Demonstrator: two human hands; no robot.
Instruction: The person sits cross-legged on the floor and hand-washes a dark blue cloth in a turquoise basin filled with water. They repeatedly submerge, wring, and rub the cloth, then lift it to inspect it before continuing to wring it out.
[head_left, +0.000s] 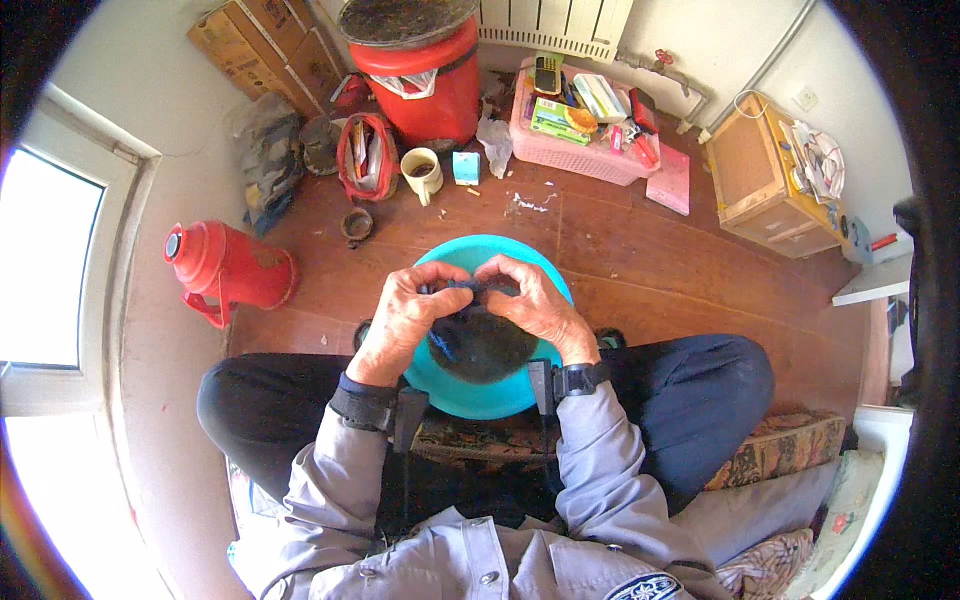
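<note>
My left hand (401, 315) and my right hand (538, 304) meet above a turquoise plastic basin (487, 405). Between the fingertips of both is a small piece of dark blue cloth (475, 286). My thumbs and index fingers pinch it from either side. Under the hands, the bottom of the basin holds a dark mass (480, 356); whether it is murky water or soaked fabric, I cannot tell. A bright blue strand (441, 345) shows at its left side. The hands hide part of the basin's middle.
To the left a red thermos flask (232, 266) stands on the floor. Ahead are a small dark pot (356, 224), a mug (422, 174), a red bucket (427, 90) and a pink basket (570, 154) of packets. A wooden cabinet (772, 180) stands at right.
</note>
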